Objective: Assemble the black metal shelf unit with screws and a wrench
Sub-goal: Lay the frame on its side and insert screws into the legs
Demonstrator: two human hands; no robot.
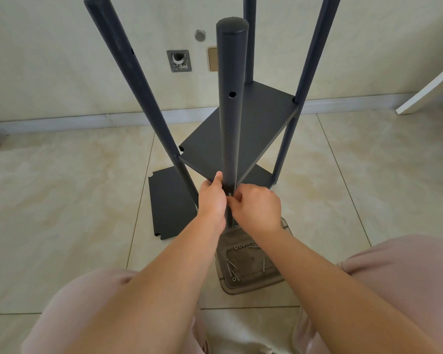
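Shelf unit (pixel 241 129) stands upright on the tiled floor (pixel 62 200), four poles, one shelf fixed partway up. Near pole (pixel 232 103) runs vertical, straight btwn both hands. Left hand (pixel 212 198) grips the pole just under the shelf's near corner, thumb up along it. Right hand (pixel 256 206) touches the pole from the other side, fingers curled at the joint, prob. on a screw; can't tell, it's hidden. Both equally near. Spare shelf panel (pixel 172 203) flat on floor, left. Clear tray (pixel 248 264) w/ screws (pixel 232 270) below the hands. No wrench seen. No labels or writing readable.
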